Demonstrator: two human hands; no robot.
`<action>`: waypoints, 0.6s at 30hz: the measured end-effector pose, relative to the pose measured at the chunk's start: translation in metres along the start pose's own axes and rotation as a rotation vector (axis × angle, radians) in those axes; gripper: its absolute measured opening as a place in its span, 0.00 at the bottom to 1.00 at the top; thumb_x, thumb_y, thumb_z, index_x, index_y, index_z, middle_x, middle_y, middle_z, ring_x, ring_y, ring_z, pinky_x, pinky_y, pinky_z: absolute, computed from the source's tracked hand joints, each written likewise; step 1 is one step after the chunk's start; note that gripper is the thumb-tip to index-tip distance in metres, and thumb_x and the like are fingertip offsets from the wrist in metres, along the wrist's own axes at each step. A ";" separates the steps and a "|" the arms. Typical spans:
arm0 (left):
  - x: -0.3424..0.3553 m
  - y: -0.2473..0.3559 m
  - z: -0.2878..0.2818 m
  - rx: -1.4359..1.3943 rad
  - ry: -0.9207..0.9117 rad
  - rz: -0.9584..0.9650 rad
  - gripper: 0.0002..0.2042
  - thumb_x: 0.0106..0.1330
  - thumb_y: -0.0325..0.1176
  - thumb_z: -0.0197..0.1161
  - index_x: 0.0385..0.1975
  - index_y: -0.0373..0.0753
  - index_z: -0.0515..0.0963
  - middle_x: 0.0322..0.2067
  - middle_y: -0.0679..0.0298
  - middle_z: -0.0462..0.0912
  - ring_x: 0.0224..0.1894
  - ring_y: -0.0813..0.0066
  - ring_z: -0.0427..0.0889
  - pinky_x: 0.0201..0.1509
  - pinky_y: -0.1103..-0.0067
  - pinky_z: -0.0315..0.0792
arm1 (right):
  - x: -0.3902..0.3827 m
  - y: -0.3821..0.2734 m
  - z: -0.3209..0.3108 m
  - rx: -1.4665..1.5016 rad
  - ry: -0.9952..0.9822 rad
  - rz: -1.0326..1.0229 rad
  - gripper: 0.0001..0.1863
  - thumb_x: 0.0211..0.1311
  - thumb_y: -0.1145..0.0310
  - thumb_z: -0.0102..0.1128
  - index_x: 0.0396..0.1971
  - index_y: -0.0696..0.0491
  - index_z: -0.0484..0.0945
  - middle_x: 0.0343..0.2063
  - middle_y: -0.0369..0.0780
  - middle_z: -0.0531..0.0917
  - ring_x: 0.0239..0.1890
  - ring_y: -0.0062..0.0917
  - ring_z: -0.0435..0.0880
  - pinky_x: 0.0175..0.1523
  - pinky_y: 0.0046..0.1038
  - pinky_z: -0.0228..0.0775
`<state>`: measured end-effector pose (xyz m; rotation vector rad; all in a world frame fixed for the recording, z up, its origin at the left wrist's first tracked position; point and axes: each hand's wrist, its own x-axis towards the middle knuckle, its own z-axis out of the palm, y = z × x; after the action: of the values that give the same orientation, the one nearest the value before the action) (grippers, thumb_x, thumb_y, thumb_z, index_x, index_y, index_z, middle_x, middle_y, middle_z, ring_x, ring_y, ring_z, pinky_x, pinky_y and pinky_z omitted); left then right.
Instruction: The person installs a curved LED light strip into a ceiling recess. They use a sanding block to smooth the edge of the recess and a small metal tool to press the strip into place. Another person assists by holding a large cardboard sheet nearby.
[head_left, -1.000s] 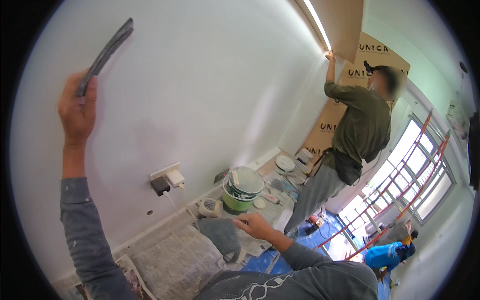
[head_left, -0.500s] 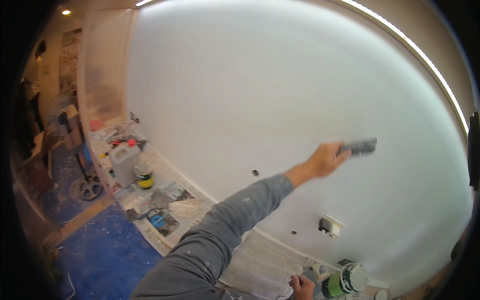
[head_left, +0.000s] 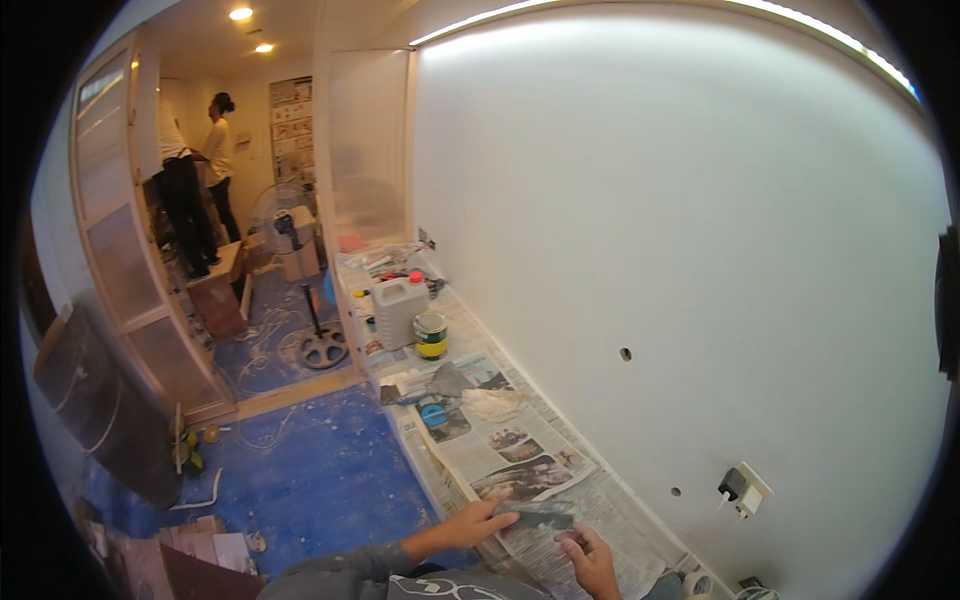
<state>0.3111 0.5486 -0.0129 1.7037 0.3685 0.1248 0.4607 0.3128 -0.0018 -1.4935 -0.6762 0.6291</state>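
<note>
My left hand (head_left: 474, 526) is low in the middle, closed on one end of a flat dark grey strip (head_left: 545, 520) dusted with white. The strip has a paler upper part and no handle shows; its exact kind I cannot make out. My right hand (head_left: 590, 562) is at the strip's other end, thumb and fingers bent around its edge. Both hands are above newspaper (head_left: 505, 437) spread along a ledge. To the right rises the smooth white wall (head_left: 620, 210), with two small holes in its lower part.
A grey jerrycan with red cap (head_left: 400, 310), a yellow-banded can (head_left: 431, 337) and a cloth (head_left: 493, 404) lie along the ledge. Plugs (head_left: 735, 486) stick out from the wall. Blue sheeting (head_left: 330, 460) covers the floor at left. Two people and a fan (head_left: 287, 225) are beyond the doorway.
My left hand has come down from the wall with the strip, and my right hand has joined it there. The view has turned left, bringing the doorway in.
</note>
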 end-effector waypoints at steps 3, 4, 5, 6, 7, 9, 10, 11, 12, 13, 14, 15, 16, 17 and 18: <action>-0.057 -0.021 0.017 -0.169 0.135 -0.125 0.23 0.80 0.51 0.58 0.35 0.37 0.88 0.29 0.69 0.87 0.31 0.81 0.80 0.37 0.81 0.73 | 0.010 0.009 0.005 0.134 -0.212 0.086 0.18 0.77 0.65 0.59 0.54 0.64 0.81 0.35 0.43 0.89 0.32 0.23 0.85 0.39 0.26 0.78; -0.069 -0.034 0.018 -0.176 0.151 -0.157 0.23 0.80 0.52 0.58 0.37 0.37 0.88 0.29 0.70 0.87 0.31 0.82 0.80 0.36 0.81 0.73 | 0.013 0.012 0.012 0.147 -0.278 0.095 0.18 0.78 0.65 0.58 0.55 0.64 0.80 0.36 0.43 0.88 0.32 0.23 0.85 0.40 0.26 0.78; -0.080 -0.035 0.016 -0.186 0.167 -0.189 0.23 0.80 0.52 0.59 0.38 0.37 0.88 0.30 0.71 0.87 0.31 0.82 0.80 0.36 0.81 0.72 | 0.016 0.016 0.018 0.130 -0.325 0.110 0.16 0.78 0.65 0.58 0.53 0.63 0.80 0.35 0.42 0.88 0.32 0.23 0.85 0.39 0.25 0.78; -0.091 -0.031 0.015 -0.176 0.194 -0.178 0.22 0.79 0.52 0.59 0.39 0.37 0.88 0.30 0.71 0.87 0.30 0.83 0.79 0.35 0.82 0.72 | 0.020 0.020 0.022 0.112 -0.371 0.125 0.15 0.78 0.65 0.58 0.50 0.63 0.81 0.34 0.42 0.87 0.32 0.22 0.85 0.39 0.25 0.78; -0.094 -0.017 0.019 -0.171 0.206 -0.159 0.22 0.79 0.51 0.60 0.39 0.37 0.88 0.30 0.71 0.88 0.29 0.83 0.79 0.34 0.82 0.72 | 0.022 0.024 0.027 0.085 -0.404 0.138 0.14 0.78 0.65 0.58 0.48 0.63 0.82 0.33 0.41 0.87 0.32 0.22 0.85 0.39 0.25 0.78; -0.105 -0.016 0.011 -0.147 0.232 -0.157 0.21 0.79 0.51 0.60 0.40 0.37 0.88 0.30 0.71 0.88 0.27 0.84 0.78 0.32 0.82 0.71 | 0.026 0.029 0.048 0.136 -0.385 0.125 0.13 0.78 0.65 0.58 0.45 0.62 0.81 0.31 0.40 0.86 0.31 0.21 0.84 0.38 0.24 0.77; -0.104 -0.025 0.004 -0.135 0.233 -0.168 0.21 0.79 0.51 0.60 0.40 0.37 0.88 0.30 0.72 0.87 0.26 0.84 0.78 0.31 0.82 0.71 | 0.027 0.029 0.055 0.149 -0.364 0.122 0.13 0.78 0.65 0.58 0.44 0.61 0.81 0.30 0.39 0.86 0.31 0.21 0.84 0.37 0.24 0.77; -0.107 -0.032 -0.003 -0.125 0.234 -0.179 0.20 0.79 0.50 0.61 0.40 0.38 0.88 0.30 0.72 0.87 0.26 0.84 0.78 0.30 0.82 0.70 | 0.030 0.028 0.063 0.135 -0.356 0.125 0.12 0.78 0.65 0.59 0.43 0.61 0.82 0.30 0.38 0.86 0.30 0.19 0.83 0.37 0.24 0.76; -0.111 -0.038 -0.012 -0.114 0.255 -0.189 0.20 0.79 0.50 0.61 0.40 0.38 0.88 0.30 0.72 0.87 0.26 0.84 0.77 0.30 0.81 0.70 | 0.035 0.026 0.073 0.118 -0.350 0.129 0.12 0.77 0.65 0.60 0.43 0.61 0.82 0.29 0.37 0.86 0.30 0.18 0.83 0.37 0.23 0.76; -0.113 -0.035 -0.023 -0.109 0.269 -0.199 0.20 0.79 0.50 0.61 0.39 0.38 0.88 0.30 0.72 0.87 0.26 0.84 0.77 0.30 0.81 0.70 | 0.036 0.024 0.082 0.096 -0.337 0.138 0.12 0.77 0.66 0.61 0.42 0.60 0.82 0.28 0.36 0.86 0.30 0.16 0.82 0.36 0.23 0.75; -0.119 -0.029 -0.034 -0.099 0.276 -0.227 0.20 0.78 0.50 0.61 0.39 0.38 0.88 0.29 0.72 0.87 0.26 0.84 0.77 0.30 0.81 0.70 | 0.036 0.022 0.093 0.107 -0.348 0.121 0.11 0.77 0.66 0.61 0.42 0.60 0.82 0.28 0.36 0.86 0.30 0.16 0.82 0.36 0.23 0.75; -0.123 -0.029 -0.046 -0.097 0.262 -0.208 0.19 0.78 0.49 0.62 0.40 0.37 0.87 0.30 0.71 0.86 0.28 0.83 0.79 0.34 0.80 0.73 | 0.040 0.019 0.103 0.102 -0.363 0.098 0.10 0.77 0.67 0.61 0.41 0.60 0.82 0.28 0.36 0.86 0.29 0.16 0.82 0.36 0.22 0.74; -0.126 -0.032 -0.058 -0.123 0.273 -0.162 0.18 0.78 0.48 0.63 0.41 0.37 0.87 0.30 0.70 0.86 0.30 0.82 0.80 0.35 0.80 0.74 | 0.048 0.017 0.116 0.097 -0.380 0.071 0.10 0.77 0.68 0.60 0.41 0.60 0.82 0.28 0.37 0.86 0.29 0.16 0.82 0.36 0.22 0.74; -0.130 -0.035 -0.069 -0.149 0.286 -0.117 0.18 0.78 0.47 0.63 0.41 0.36 0.86 0.31 0.70 0.87 0.31 0.82 0.80 0.37 0.80 0.75 | 0.054 0.017 0.131 0.083 -0.382 0.071 0.10 0.77 0.68 0.61 0.41 0.60 0.82 0.28 0.36 0.86 0.29 0.16 0.82 0.36 0.21 0.74; -0.136 -0.042 -0.080 -0.176 0.296 -0.069 0.18 0.78 0.47 0.63 0.42 0.36 0.86 0.31 0.69 0.87 0.33 0.82 0.81 0.39 0.79 0.76 | 0.059 0.015 0.145 0.068 -0.381 0.069 0.10 0.76 0.68 0.61 0.41 0.60 0.82 0.28 0.36 0.86 0.29 0.16 0.82 0.36 0.21 0.74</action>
<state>0.1524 0.5870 -0.0236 1.4987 0.6175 0.3515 0.3935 0.4539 -0.0208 -1.3501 -0.8869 0.9944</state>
